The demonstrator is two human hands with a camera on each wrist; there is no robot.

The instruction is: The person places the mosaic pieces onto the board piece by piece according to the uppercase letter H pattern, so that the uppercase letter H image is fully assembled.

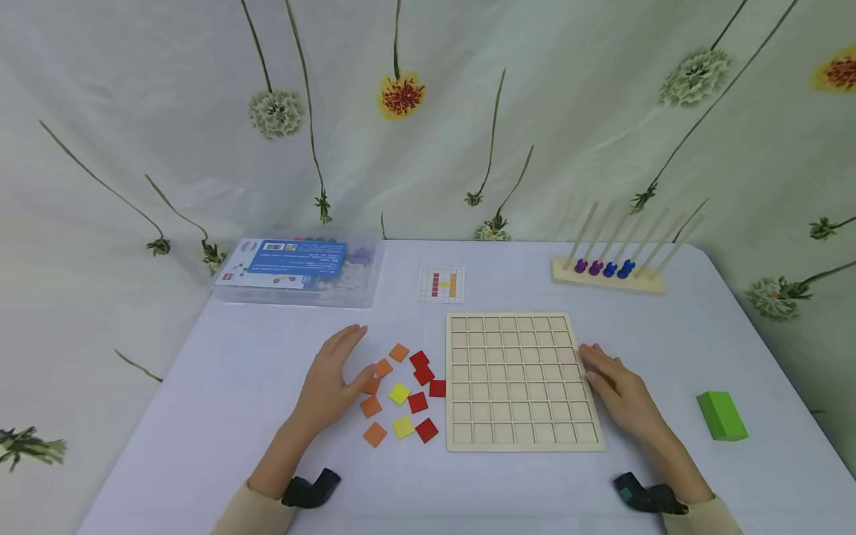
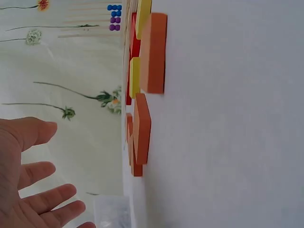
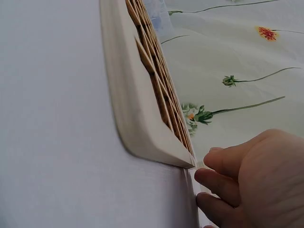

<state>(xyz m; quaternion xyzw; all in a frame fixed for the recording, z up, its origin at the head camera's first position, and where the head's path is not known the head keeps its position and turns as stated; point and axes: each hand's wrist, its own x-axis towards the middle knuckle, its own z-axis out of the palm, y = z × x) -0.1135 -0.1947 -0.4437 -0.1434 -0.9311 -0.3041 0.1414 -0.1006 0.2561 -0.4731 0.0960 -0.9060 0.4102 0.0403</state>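
Note:
My left hand (image 1: 328, 383), fingers spread and relaxed, is beside the loose square tiles and holds nothing. Its thumb overlaps an orange tile (image 1: 371, 386) in the head view; the left wrist view shows a gap between thumb and tiles. Other orange tiles (image 1: 375, 435), two yellow tiles (image 1: 404, 427) and several red tiles (image 1: 426, 430) lie scattered left of a wooden grid board (image 1: 524, 448). The board's compartments hold no tiles. My right hand (image 1: 625, 394) lies at the board's right edge, fingers loosely bent; whether the fingertips touch the board I cannot tell.
A small card (image 1: 441, 296) with a red, yellow and orange grid pattern lies behind the board. A clear plastic box (image 1: 301, 297) stands back left. Back right is a peg rack (image 1: 608, 281) with purple and blue beads. A green block (image 1: 722, 416) sits far right.

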